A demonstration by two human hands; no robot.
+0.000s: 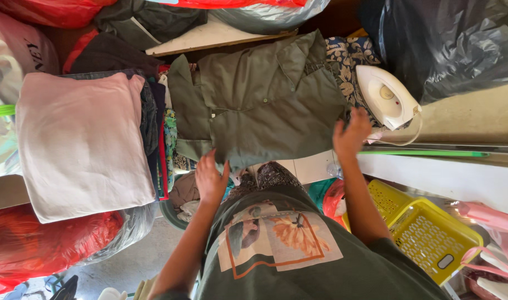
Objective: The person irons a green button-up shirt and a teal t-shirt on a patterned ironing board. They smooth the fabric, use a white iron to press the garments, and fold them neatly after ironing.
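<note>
Olive shirt (265, 100): head view, centre of frame, spread flat on a patterned ironing surface (348, 55), collar toward upper right, sleeve trailing toward centre left. Woven cloth with buttoned placket; judged light, soft, limp, not slippery, prone to creasing if bunched. Best taken at hem corners, shoulder seams or collar, where doubled fabric gives firmer purchase.

Left hand (210, 180): lower centre, fingers loosely spread, resting at lower hem edge of shirt; pinch on cloth not confirmed, thumb side hidden.

Right hand (351, 133): centre right, fingers open and fanned, touching or just over right edge of shirt; cannot tell whether fabric is pinched.

White iron (386, 99): upper right, lying just beside right hand, cord looping below.

Pink folded cloth (82, 144): left of frame, topping a stack of folded garments (154, 122), just beside shirt sleeve.

Black plastic bag (443, 44): upper right corner, behind iron.

Red plastic bag (37, 244): lower left, below stack.

Yellow perforated basket (426, 233): lower right, well apart from shirt.

Green rod (426, 153): right, lying along a pale ledge below iron.
</note>
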